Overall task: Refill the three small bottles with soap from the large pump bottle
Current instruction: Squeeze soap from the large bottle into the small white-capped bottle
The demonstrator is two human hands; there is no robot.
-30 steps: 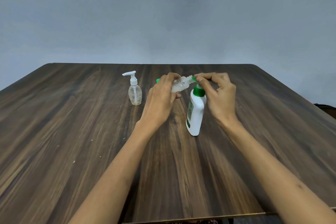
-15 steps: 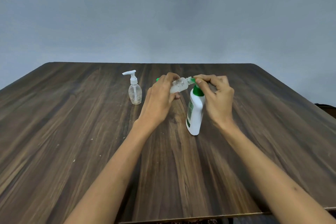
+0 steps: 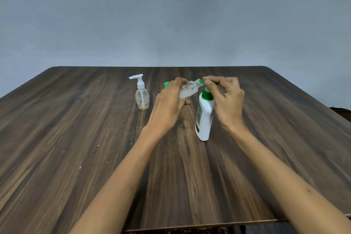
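The large white pump bottle (image 3: 203,119) with a green pump stands upright near the table's middle. My right hand (image 3: 226,102) rests on top of its green pump head, thumb near the nozzle. My left hand (image 3: 169,104) holds a small clear bottle (image 3: 188,90) tilted, its mouth against the green nozzle; pale liquid shows inside it. A second small clear bottle (image 3: 141,94) with a white pump stands upright to the left. A green cap (image 3: 166,84) peeks out behind my left hand; what it belongs to is hidden.
The dark wooden table (image 3: 76,148) stretches wide on both sides, with its near edge at the bottom of the view. A plain grey wall rises behind the far edge.
Both hands and the tilted small bottle have stayed at the pump nozzle; my right hand has shifted only slightly on the pump head.
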